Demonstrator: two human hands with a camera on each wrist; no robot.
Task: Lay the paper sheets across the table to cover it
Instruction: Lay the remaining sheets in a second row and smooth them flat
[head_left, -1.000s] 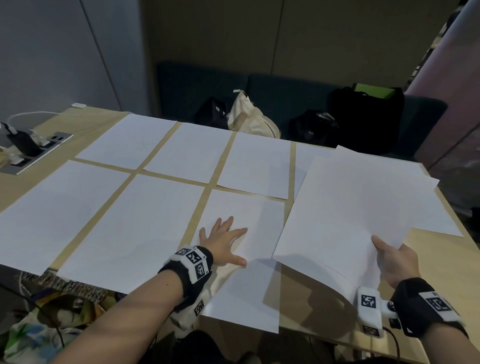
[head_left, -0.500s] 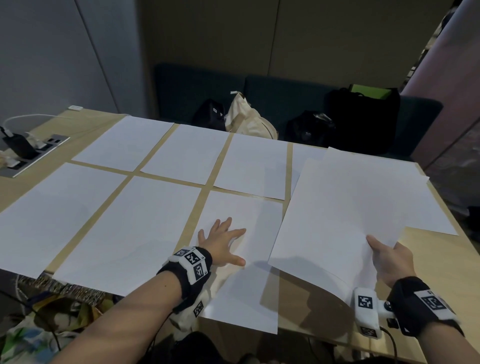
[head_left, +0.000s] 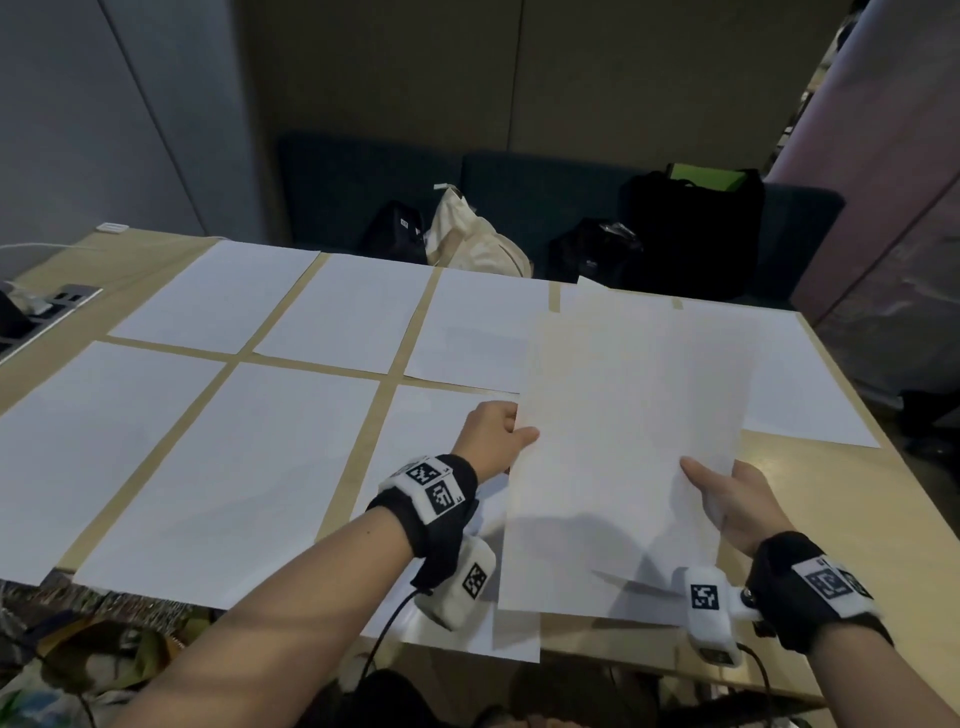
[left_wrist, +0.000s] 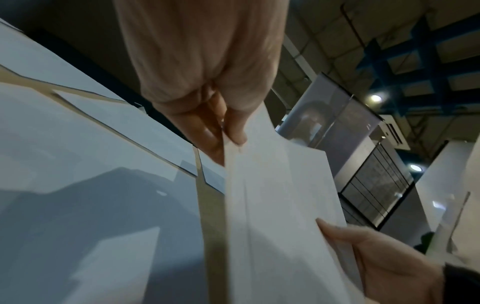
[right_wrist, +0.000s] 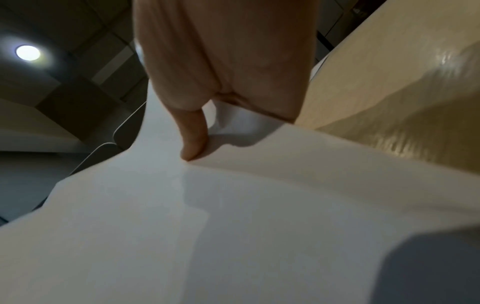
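Note:
I hold a small stack of white paper sheets (head_left: 623, 457) in the air over the right part of the wooden table (head_left: 810, 519). My left hand (head_left: 498, 436) pinches the stack's left edge between thumb and fingers (left_wrist: 233, 131). My right hand (head_left: 727, 499) grips its right edge, thumb (right_wrist: 193, 139) on top. Several white sheets (head_left: 249, 467) lie flat in two rows across the table, with strips of wood showing between them. One sheet (head_left: 800, 384) lies at the far right, partly hidden behind the held stack.
A power socket panel with plugs (head_left: 47, 306) is set in the table at far left. Behind the table a dark bench carries a cream tote bag (head_left: 472, 239) and black bags (head_left: 691, 234). The table's near edge (head_left: 649, 670) runs just beyond my wrists.
My left hand has lifted off the near middle sheet and taken hold of the stack's left edge. The stack has swung left and turned upright, now held by both hands.

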